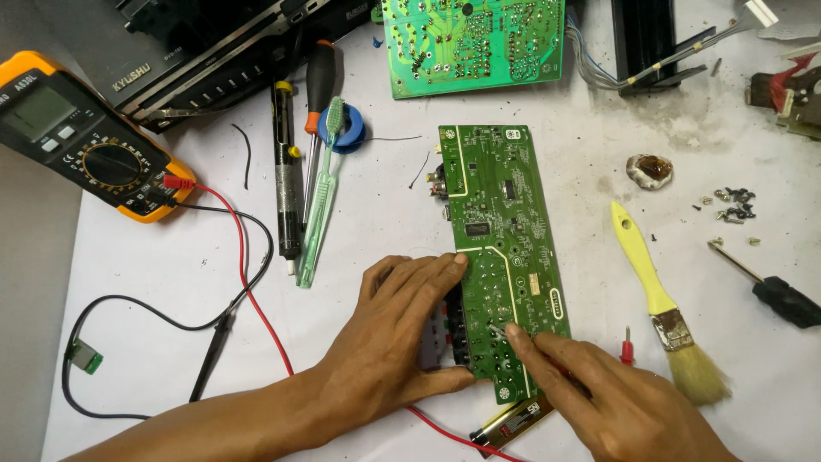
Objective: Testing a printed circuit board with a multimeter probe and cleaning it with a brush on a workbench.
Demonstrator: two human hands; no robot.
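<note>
Left hand (395, 329) flat (fingers spread), right hand (599, 389) pinching.

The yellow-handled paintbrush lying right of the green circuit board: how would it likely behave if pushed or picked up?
The paintbrush has a flat handle, so it would probably slide rather than roll. It looks light for its length. Its splayed bristles would likely bend softly, while the handle looks stiff.

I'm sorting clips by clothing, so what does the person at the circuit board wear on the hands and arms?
Nothing shows on either one. The left hand and right hand are bare, with no gloves, rings or watch in view. Both forearms are uncovered as far as the picture's edge, with no sleeve visible.
</note>
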